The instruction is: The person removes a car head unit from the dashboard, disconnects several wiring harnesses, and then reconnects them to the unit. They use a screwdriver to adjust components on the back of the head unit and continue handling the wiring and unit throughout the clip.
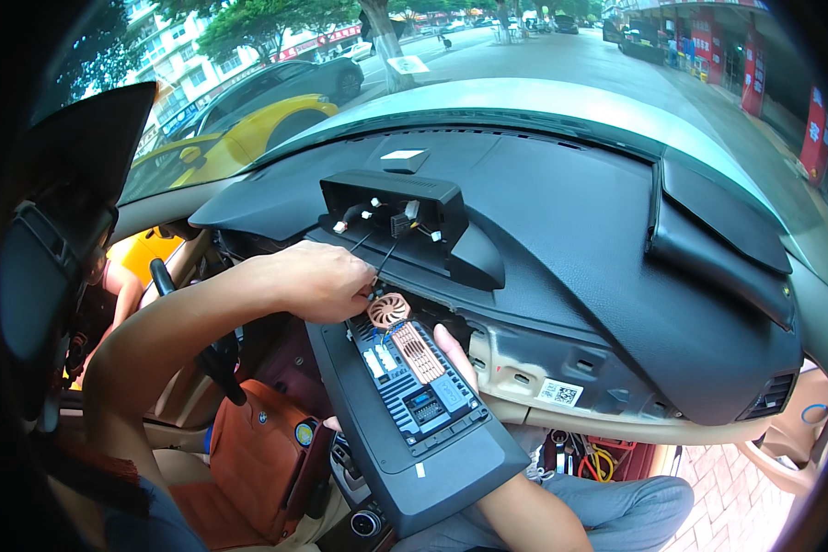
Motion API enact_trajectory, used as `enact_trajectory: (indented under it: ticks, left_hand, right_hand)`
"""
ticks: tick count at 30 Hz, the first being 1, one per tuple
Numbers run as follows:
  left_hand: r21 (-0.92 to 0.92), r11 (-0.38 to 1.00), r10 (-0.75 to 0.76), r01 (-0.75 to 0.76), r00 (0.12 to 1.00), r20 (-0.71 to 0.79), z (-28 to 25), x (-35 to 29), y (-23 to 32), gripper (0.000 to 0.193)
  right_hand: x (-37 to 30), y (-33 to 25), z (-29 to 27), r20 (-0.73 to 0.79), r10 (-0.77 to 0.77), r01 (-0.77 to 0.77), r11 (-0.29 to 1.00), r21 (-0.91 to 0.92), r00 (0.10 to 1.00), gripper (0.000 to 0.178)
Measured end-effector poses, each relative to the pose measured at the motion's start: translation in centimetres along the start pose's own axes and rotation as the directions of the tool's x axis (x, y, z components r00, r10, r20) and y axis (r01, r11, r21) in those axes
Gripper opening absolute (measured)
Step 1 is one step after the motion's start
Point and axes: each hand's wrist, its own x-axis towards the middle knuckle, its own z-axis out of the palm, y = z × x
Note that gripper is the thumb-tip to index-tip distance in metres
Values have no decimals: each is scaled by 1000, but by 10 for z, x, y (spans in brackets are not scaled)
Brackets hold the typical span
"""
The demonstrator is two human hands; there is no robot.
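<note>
A black car display unit [340, 386] lies tilted across my lap area, its back facing up. On that back sit a copper-coloured fan [389, 311], a copper grille [418, 356], white sockets [379, 361] and a dark multi-pin socket [423, 406]. My right hand [454, 354] grips the unit from beneath, thumb along its far right edge. At the unit's upper end, near the fan, my left hand [327, 278] is closed on a thin dark cable [388, 259]; its fingertips are partly hidden. Loose plugs [399, 224] hang inside the black dashboard housing [391, 189] above.
The dashboard [561, 202] spans the view, with a black pouch-like case [722, 235] at right. An exposed metal panel [534, 368] lies below it. Tools and cables [584, 457] rest in the footwell. An orange-brown seat cover [248, 460] is at left, beside the steering wheel [213, 363].
</note>
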Motion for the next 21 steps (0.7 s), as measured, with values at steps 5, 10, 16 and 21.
enact_trajectory:
  ticks: [5, 10, 16, 21]
  left_hand:
    - [-232, 971, -56, 52, 998, -14, 4, 4, -3, 23]
    - [-464, 885, -41, 45, 999, 19, 7, 10, -7, 23]
    - [-250, 968, -44, 37, 999, -23, 4, 4, -8, 25]
    - [-241, 970, -38, 16, 996, -86, 10, 4, -7, 25]
  right_hand:
    - [0, -2, -5, 72, 64, -70, 994, 88, 995, 91]
    - [0, -4, -9, 129, 108, -141, 950, 280, 986, 93]
    - [-2, -5, -10, 116, 114, -143, 944, 296, 987, 91]
    - [2, -4, -14, 215, 73, -138, 943, 302, 974, 86]
